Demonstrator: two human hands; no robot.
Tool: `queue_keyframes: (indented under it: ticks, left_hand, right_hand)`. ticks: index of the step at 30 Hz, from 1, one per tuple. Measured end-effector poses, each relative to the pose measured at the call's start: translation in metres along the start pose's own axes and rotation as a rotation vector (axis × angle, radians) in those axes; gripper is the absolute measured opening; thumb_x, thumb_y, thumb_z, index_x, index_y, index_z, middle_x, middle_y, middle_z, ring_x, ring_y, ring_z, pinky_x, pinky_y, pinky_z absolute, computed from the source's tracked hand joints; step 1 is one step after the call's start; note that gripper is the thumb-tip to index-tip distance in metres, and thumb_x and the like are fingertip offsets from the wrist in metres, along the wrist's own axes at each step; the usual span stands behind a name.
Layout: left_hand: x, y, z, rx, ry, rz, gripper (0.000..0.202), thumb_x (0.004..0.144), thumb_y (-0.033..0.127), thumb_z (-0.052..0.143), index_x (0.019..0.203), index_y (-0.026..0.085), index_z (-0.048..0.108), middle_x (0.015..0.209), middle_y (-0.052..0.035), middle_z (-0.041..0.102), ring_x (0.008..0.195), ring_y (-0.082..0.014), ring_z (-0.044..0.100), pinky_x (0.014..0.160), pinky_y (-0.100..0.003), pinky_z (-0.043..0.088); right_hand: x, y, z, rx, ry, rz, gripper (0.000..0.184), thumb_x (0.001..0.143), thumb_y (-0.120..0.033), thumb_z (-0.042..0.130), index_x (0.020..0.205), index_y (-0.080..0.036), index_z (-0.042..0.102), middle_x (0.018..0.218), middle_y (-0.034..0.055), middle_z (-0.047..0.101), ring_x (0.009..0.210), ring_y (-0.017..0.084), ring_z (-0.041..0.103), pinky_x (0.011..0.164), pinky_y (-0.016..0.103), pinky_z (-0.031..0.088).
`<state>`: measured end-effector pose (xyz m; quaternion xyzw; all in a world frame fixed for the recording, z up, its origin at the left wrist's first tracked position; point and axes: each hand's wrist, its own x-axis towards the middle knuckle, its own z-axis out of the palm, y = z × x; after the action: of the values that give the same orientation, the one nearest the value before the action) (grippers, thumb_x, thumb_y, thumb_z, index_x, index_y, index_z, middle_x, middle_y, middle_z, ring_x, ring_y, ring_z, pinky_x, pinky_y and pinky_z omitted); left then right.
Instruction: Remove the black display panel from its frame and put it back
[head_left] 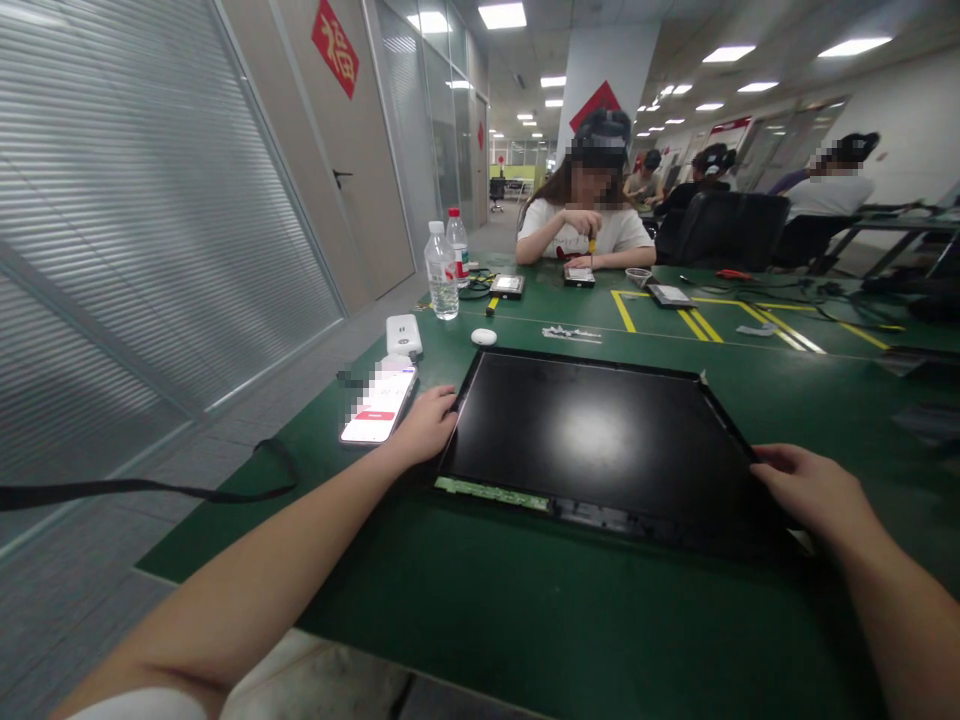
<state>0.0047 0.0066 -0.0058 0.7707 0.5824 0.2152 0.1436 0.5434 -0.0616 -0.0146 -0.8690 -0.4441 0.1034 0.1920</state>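
Note:
A large black flat panel (600, 435) lies on the green table (525, 610), with a thin strip of circuit board showing along its near edge. My left hand (426, 425) rests against the panel's left edge, its fingers curled on the rim. My right hand (806, 490) grips the panel's right near corner, fingers curled over the edge.
A lit phone (379, 405) lies left of the panel, with a white power bank (403, 333), a small white case (484, 336) and two water bottles (442, 270) beyond. A black strap (150, 488) hangs off the table's left. Across the table a person (589, 215) works with a screwdriver on a small drive.

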Motion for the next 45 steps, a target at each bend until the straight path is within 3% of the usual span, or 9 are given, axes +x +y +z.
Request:
queue_keyframes:
  ticks: [6,8,11,14,18,26,32,39,45]
  left_hand:
    - [-0.005,0.013,-0.011,-0.265,0.061,-0.058,0.043,0.09,0.023,0.059,0.123,0.022,0.087,0.142,-0.0077,0.079,0.141,-0.0353,0.066,0.125,-0.046,0.048]
    - [-0.008,0.024,-0.017,-0.416,0.073,-0.148,0.041,0.09,0.025,0.06,0.12,0.027,0.089,0.128,-0.0032,0.085,0.132,-0.0358,0.071,0.119,-0.047,0.053]
    - [-0.013,0.043,-0.026,-0.637,0.138,-0.328,0.035,0.088,0.022,0.067,0.113,0.026,0.091,0.111,-0.0033,0.089,0.12,-0.0346,0.077,0.109,-0.042,0.059]
    - [-0.015,0.058,-0.031,-0.839,0.129,-0.532,0.038,0.09,0.017,0.07,0.123,0.022,0.088,0.096,-0.0048,0.088,0.092,-0.0286,0.083,0.081,-0.034,0.067]
    - [-0.015,0.064,-0.032,-1.03,0.103,-0.665,0.047,0.095,0.01,0.067,0.14,0.019,0.079,0.078,-0.0036,0.084,0.057,-0.0186,0.074,0.056,-0.026,0.061]
    - [-0.007,0.059,-0.027,-1.211,0.094,-0.759,0.051,0.1,0.008,0.063,0.149,0.017,0.068,0.072,-0.0021,0.079,0.049,-0.0156,0.07,0.046,-0.022,0.056]
    - [-0.007,0.054,-0.024,-1.187,0.07,-0.747,0.067,0.102,0.011,0.063,0.166,0.024,0.051,0.066,0.0009,0.074,0.045,-0.0167,0.067,0.045,-0.023,0.054]
    - [-0.006,0.045,-0.02,-1.27,0.053,-0.685,0.061,0.099,0.01,0.069,0.158,0.023,0.059,0.073,-0.0018,0.076,0.052,-0.0176,0.071,0.049,-0.024,0.058]
    - [-0.006,0.039,-0.016,-1.316,0.013,-0.655,0.074,0.093,0.01,0.079,0.162,0.024,0.055,0.078,-0.0024,0.08,0.052,-0.018,0.073,0.05,-0.025,0.06]
  right_hand:
    - [0.002,0.002,0.002,-0.017,-0.005,-0.016,0.032,0.07,-0.041,0.064,0.095,-0.026,0.079,0.097,0.0097,0.082,0.095,0.033,0.077,0.086,0.043,0.058]
    - [0.004,0.005,0.004,-0.019,0.024,-0.033,0.031,0.07,-0.041,0.064,0.094,-0.027,0.079,0.095,0.0091,0.083,0.093,0.032,0.077,0.084,0.042,0.058]
    - [0.009,0.012,0.01,-0.013,0.063,-0.069,0.029,0.07,-0.042,0.064,0.09,-0.028,0.078,0.09,0.0079,0.082,0.086,0.031,0.077,0.076,0.041,0.057]
    - [0.012,0.017,0.014,-0.009,0.068,-0.082,0.029,0.07,-0.044,0.065,0.091,-0.028,0.079,0.091,0.0077,0.083,0.085,0.03,0.077,0.075,0.04,0.057]
    - [0.013,0.019,0.016,-0.02,0.09,-0.084,0.031,0.071,-0.043,0.064,0.094,-0.028,0.079,0.095,0.0078,0.083,0.089,0.031,0.078,0.078,0.041,0.057]
    - [0.011,0.017,0.016,-0.019,0.049,-0.062,0.032,0.074,-0.041,0.062,0.097,-0.027,0.078,0.096,0.0092,0.082,0.092,0.031,0.077,0.08,0.041,0.057]
    - [0.007,0.012,0.014,0.0,0.072,-0.07,0.029,0.071,-0.042,0.063,0.093,-0.028,0.077,0.091,0.0079,0.081,0.089,0.032,0.077,0.082,0.042,0.058]
    - [0.002,0.003,0.009,0.012,0.04,-0.036,0.027,0.071,-0.041,0.062,0.091,-0.028,0.075,0.093,0.0087,0.081,0.09,0.031,0.077,0.082,0.042,0.057]
    - [0.003,0.004,0.009,0.008,0.031,-0.038,0.03,0.071,-0.041,0.062,0.094,-0.027,0.075,0.095,0.0092,0.081,0.091,0.032,0.076,0.082,0.043,0.057]
